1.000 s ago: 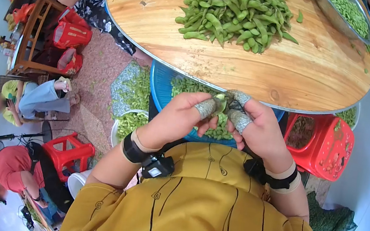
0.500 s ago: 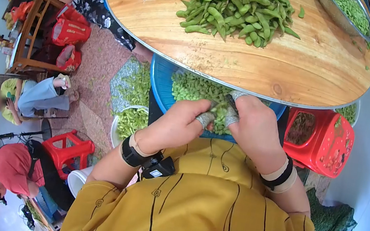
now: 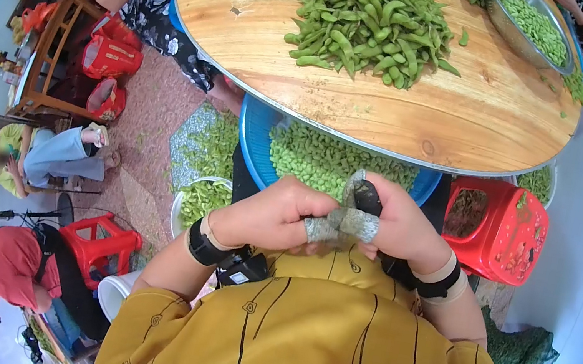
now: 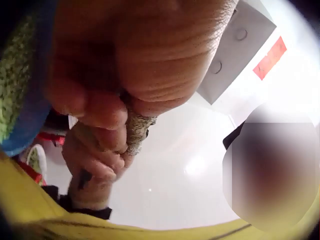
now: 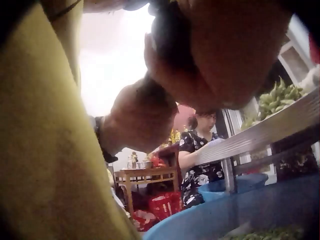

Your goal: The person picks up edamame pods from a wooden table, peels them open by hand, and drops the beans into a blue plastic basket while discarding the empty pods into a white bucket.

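Pod itself hidden between curled, taped fingertips; cannot tell what is gripped. Left hand and right hand pressed together, fingers curled inward, close above lap. Blue basin of shelled beans at 12 o'clock, half under wooden tabletop edge. Pod pile farther at 12 o'clock.

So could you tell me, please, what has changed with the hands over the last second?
Both hands, left and right, have drawn back from the blue basin toward the body. The pod they were splitting is no longer visible; whether anything is pinched cannot be told. The pile of pods on the wooden table is unchanged.
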`<state>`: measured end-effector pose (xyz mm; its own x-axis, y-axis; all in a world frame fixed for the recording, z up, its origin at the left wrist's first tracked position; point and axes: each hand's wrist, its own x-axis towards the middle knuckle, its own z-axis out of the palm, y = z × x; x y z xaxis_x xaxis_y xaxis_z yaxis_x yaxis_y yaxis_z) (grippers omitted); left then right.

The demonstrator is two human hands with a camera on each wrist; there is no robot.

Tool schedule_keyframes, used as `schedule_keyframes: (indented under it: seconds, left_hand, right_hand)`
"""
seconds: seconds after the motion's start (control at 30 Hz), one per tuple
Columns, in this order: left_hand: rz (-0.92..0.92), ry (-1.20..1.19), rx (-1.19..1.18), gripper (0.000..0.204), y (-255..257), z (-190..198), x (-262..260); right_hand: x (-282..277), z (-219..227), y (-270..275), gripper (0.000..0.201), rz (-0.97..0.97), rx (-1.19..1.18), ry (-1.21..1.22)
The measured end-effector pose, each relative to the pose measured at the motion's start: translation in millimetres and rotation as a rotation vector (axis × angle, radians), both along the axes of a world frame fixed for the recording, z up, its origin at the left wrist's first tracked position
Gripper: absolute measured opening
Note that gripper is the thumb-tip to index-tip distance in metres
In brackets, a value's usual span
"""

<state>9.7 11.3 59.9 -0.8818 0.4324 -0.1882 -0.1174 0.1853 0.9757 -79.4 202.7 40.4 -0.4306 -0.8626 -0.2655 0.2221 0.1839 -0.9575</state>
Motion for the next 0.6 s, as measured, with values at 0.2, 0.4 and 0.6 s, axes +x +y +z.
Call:
schedule_keyframes:
  seconds: [0.2,0.4,0.6]
  left_hand:
    - [0.070,-0.245,0.301,0.015,-2,-12,4]
    - [0.094,0.078,-0.553,0.014,-57,-30,25]
    - [0.331,0.145,-1.291,0.017,-49,-5,-3]
  right_hand:
    - [-11,-3,-3,0.029,0.047,-0.057,-0.277]
    - [-16,-33,-13,0.028,-0.037,-0.045,0.468]
    - [-19,-63,-12,0.031,0.037,0.220,0.656]
